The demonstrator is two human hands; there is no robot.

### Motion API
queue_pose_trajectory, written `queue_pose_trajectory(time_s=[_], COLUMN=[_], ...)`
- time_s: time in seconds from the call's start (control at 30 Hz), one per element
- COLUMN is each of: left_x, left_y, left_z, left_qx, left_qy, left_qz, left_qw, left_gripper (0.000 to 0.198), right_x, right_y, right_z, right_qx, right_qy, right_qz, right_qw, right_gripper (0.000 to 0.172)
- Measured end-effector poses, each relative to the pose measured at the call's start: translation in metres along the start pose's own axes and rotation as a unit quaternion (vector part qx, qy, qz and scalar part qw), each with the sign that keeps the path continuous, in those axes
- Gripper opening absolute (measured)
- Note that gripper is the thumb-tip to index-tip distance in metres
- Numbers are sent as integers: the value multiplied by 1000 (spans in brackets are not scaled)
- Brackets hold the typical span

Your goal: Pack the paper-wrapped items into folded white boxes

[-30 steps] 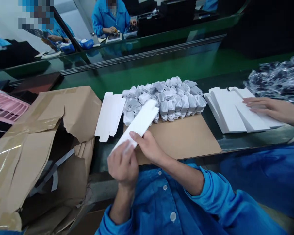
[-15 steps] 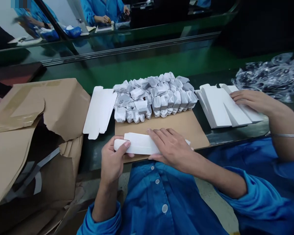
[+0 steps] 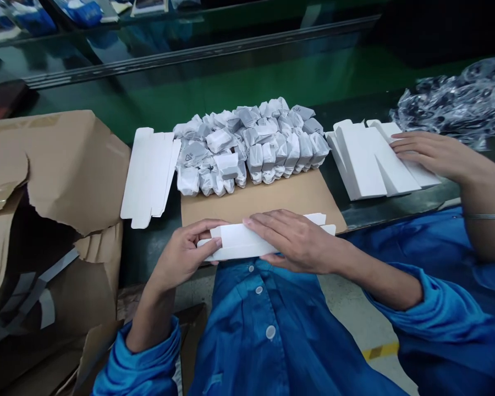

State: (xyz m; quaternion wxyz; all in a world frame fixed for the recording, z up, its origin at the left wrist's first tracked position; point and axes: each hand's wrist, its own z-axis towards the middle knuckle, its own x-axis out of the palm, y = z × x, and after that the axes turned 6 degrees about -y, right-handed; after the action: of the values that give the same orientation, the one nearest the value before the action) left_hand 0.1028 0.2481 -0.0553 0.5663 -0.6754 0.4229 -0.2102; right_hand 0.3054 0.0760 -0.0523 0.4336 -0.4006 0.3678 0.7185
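A long, slim carton of white card (image 3: 241, 242) is held in front of the person's body, over the near edge of a flat brown cardboard sheet (image 3: 272, 201). Its long axis runs nearly left to right, the right end slightly farther from the body; loose flaps stick out at both ends, two of them pointing right. The left hand (image 3: 188, 250) pinches the left end, thumb on the near side and fingers behind, while the right hand (image 3: 295, 242) is curved over the right half, fingers pointing left and thumb beneath. Small blocks in grey-white wrapping (image 3: 268, 143) are packed together on the far part of the sheet. Left of them lie flat white card blanks (image 3: 150, 170), their length running away from the person, beside a big torn brown cardboard box (image 3: 78, 165). To the right, a co-worker's hand (image 3: 433, 154) rests on slender white cartons (image 3: 361, 159), near a heap of clear plastic bags (image 3: 449, 104) with dark contents. The dark worktop carries all this, with a glossy green strip (image 3: 346, 77) behind. Below, the pale floor bears a yellow-and-dark stripe (image 3: 379, 352); blue bundles (image 3: 82, 11) lie far off at upper left.
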Motion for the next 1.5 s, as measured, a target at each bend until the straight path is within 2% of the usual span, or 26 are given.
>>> queue_pose_trajectory(time_s=[0.13, 0.27, 0.33, 0.37, 0.43, 0.5, 0.53, 0.6, 0.67, 0.73, 0.8, 0.87, 0.93, 1.07, 1.13, 1.17, 1.23, 1.27, 1.33, 1.4, 1.5], left_x=[14, 7, 3, 4, 17, 43, 58, 84, 96, 91, 78, 68, 63, 58, 54, 53, 52, 52, 53, 55, 58], left_y=[1, 1, 2, 2, 4, 6, 7, 8, 8, 7, 6, 6, 7, 12, 13, 13, 11, 9, 6, 6, 12], left_z=[10, 18, 16, 13, 4, -5, -8, -8, -1, 7, 12, 13, 11, 4, 2, 2, 1, 1, 1, 2, 4], left_qx=[28, 71, 107, 134, 219, 310, 338, 332, 275, 219, 205, 233, 270, 295, 278, 267, 252, 252, 260, 270, 295], left_qy=[-73, -119, -144, -172, -268, -336, -331, -284, -325, -365, -336, -295, -289, -252, -227, -221, -217, -212, -200, -199, -242], left_qz=[47, 107, 78, 35, -60, -101, -99, -86, -55, -1, 55, 91, 107, 122, 133, 140, 160, 173, 200, 222, 228], left_qw=[996, 985, 981, 975, 936, 883, 876, 895, 903, 905, 918, 922, 912, 914, 924, 928, 929, 928, 923, 916, 896], left_gripper=[27, 12, 12, 20, 34, 45, 55, 81, 91, 82, 68, 61, 58, 45, 38, 35, 31, 29, 29, 31, 42], right_x=[9, 15, 12, 11, 9, 12, 16, 26, 32, 28, 19, 12, 10, 8, 3, 1, -3, -3, -1, 2, 6], right_y=[4, 10, 7, 4, -1, -1, 3, 18, 34, 43, 42, 33, 23, 9, 3, -1, -8, -11, -16, -17, -11], right_z=[-1, -2, -3, -3, -2, 1, 4, 8, 11, 12, 14, 18, 22, 27, 29, 31, 38, 42, 50, 55, 57], right_qx=[63, 60, 57, 74, 140, 203, 210, 183, 148, 142, 188, 240, 239, 168, 214, 258, 344, 369, 370, 347, 326], right_qy=[1, -48, -86, -111, -171, -229, -248, -257, -211, -130, -105, -150, -200, -167, -184, -213, -250, -241, -190, -150, -130], right_qz=[-72, -102, -119, -124, -133, -153, -165, -170, -116, 7, 125, 194, 224, 242, 288, 325, 423, 475, 559, 592, 587], right_qw=[995, 992, 988, 983, 966, 940, 931, 933, 959, 981, 968, 939, 924, 941, 915, 885, 800, 762, 717, 712, 729], right_gripper=[48, 37, 33, 32, 34, 39, 40, 42, 48, 61, 69, 60, 44, 30, 25, 25, 28, 31, 34, 30, 25])
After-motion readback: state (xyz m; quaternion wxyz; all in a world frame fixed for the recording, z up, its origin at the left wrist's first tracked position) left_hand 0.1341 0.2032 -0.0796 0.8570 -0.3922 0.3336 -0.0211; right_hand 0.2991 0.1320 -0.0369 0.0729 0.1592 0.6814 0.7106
